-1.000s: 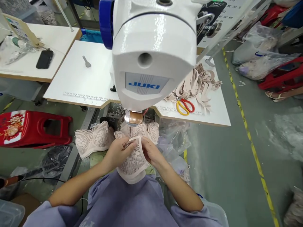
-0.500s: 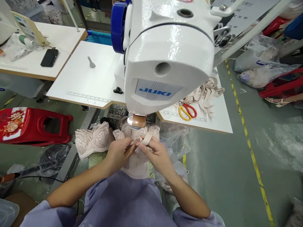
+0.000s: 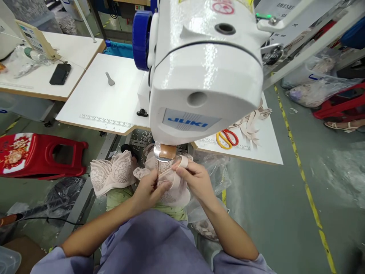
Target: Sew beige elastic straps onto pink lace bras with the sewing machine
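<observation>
Low in front of the sewing machine [image 3: 196, 91], a pale pink lace bra [image 3: 178, 196] lies over my lap, between my hands. My left hand [image 3: 148, 190] is closed, thumb and fingers pinching the bra's edge. My right hand [image 3: 198, 180] pinches a pale strap [image 3: 184, 162] that loops up over its index finger. Folds hide part of where strap and bra meet. Just above my fingers sits the machine's metal and copper-coloured lower end [image 3: 167, 151]. More lace bras [image 3: 111, 171] lie stacked to the left on green cloth [image 3: 119, 198].
Yellow-and-red-handled scissors [image 3: 227, 139] and a heap of pale strips [image 3: 251, 123] lie on the right tabletop [image 3: 268, 148]. A grey spoon-shaped tool [image 3: 110, 79] rests on the left tabletop. A red stool [image 3: 42, 154] stands at left. Another person's sandalled foot [image 3: 342, 125] shows at far right.
My hands have moved slightly apart, the left one lower. More of the strap and bra edge now shows between them. The view has tilted up a little.
</observation>
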The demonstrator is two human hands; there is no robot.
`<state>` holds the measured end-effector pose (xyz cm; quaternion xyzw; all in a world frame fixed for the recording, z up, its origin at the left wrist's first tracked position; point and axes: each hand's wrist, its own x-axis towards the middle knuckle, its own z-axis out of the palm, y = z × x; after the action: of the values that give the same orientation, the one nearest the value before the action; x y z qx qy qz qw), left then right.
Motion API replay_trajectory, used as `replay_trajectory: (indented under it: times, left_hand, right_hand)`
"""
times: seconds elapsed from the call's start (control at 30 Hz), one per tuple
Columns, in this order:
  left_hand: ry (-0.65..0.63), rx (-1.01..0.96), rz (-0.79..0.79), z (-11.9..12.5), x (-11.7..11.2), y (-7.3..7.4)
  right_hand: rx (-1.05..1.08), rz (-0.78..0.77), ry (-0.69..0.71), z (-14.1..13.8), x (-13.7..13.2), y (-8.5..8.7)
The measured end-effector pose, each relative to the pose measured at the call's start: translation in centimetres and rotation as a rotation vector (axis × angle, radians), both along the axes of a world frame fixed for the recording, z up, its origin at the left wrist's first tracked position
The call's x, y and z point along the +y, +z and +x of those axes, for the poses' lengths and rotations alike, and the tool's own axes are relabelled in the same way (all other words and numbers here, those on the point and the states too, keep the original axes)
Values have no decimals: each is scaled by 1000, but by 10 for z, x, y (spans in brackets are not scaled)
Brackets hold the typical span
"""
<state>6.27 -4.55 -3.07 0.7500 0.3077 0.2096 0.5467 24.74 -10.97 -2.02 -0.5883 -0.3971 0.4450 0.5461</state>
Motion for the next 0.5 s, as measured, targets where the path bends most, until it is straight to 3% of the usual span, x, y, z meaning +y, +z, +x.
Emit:
replay_trajectory:
  times: [0.07, 0.23, 0.33, 0.5]
  left_hand:
    - [39, 8, 97, 4, 2, -2]
    - [-110, 118, 351, 9, 31, 15]
    - [-53, 139, 268, 10, 45, 27]
    - [-45, 164, 91, 10, 50, 37]
  right_hand:
    - [60, -56, 4, 11, 10, -2]
    - [227, -114, -3, 41, 38, -10]
    - [147, -92, -33, 52, 55, -11]
    - [-284, 37, -81, 56, 82, -3]
